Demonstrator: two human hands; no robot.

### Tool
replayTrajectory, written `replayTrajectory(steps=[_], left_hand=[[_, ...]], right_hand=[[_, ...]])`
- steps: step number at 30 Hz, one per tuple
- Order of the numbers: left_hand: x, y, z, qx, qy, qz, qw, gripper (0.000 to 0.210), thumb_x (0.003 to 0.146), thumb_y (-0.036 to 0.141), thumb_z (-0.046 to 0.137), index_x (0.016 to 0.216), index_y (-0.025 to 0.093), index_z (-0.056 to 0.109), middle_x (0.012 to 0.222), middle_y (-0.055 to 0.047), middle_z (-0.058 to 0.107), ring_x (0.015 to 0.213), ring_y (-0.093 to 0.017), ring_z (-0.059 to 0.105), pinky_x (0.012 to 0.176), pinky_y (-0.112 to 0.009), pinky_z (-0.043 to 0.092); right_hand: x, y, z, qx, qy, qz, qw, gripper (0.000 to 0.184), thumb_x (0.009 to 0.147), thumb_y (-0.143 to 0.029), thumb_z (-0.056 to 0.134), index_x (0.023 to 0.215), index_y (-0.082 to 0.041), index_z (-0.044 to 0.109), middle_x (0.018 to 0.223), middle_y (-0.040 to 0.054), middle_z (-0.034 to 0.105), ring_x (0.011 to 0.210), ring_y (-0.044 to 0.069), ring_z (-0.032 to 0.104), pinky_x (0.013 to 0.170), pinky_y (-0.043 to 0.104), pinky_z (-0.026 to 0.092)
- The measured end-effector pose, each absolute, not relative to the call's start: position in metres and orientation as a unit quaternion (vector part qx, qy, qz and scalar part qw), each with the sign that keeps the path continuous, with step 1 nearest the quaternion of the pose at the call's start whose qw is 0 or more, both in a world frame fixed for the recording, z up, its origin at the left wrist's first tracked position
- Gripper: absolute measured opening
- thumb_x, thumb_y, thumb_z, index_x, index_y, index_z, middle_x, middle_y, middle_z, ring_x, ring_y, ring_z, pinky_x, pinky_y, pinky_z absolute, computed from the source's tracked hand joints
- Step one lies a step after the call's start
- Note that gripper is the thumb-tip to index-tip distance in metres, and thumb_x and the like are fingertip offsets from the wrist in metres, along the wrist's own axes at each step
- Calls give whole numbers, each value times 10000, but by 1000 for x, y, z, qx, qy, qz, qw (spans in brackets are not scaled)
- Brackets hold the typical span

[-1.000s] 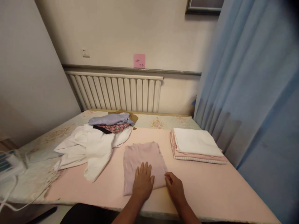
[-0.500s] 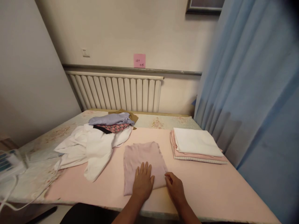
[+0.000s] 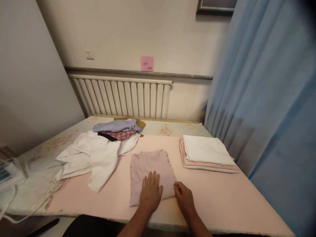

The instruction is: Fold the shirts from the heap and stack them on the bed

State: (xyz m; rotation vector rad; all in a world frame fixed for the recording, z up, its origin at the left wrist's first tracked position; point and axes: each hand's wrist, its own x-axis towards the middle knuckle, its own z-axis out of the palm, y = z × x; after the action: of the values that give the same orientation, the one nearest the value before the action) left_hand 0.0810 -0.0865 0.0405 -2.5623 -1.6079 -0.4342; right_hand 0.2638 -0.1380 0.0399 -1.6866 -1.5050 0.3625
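A mauve-pink piece of folded clothing lies flat on the pink cloth in front of me. My left hand rests on its lower middle, palm down with the fingers stretched out. At its lower right edge, my right hand is closed, with thumb and fingers pinching the edge of the fabric. What part of the edge sits between those fingertips is mostly hidden. To the right lies a stack of folded clothes, white on top, with pink and striped layers beneath.
At the left is a loose heap with a white garment, a patterned red one and a bluish striped one. A white plastic device with a cable stands at the far left. A blue curtain hangs along the right side.
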Motion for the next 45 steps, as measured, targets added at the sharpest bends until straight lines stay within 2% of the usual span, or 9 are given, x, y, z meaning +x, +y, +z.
replayTrajectory(steps=[45], left_hand=[[80, -84, 34, -841, -511, -154, 89, 494, 911, 328, 385, 1386, 198, 414, 1461, -92, 408, 1370, -289, 305, 1087, -520, 278]], right_hand=[[265, -136, 38, -669, -607, 146, 404, 210, 857, -256, 426, 879, -220, 632, 794, 10, 692, 731, 172, 639, 662, 235, 438]])
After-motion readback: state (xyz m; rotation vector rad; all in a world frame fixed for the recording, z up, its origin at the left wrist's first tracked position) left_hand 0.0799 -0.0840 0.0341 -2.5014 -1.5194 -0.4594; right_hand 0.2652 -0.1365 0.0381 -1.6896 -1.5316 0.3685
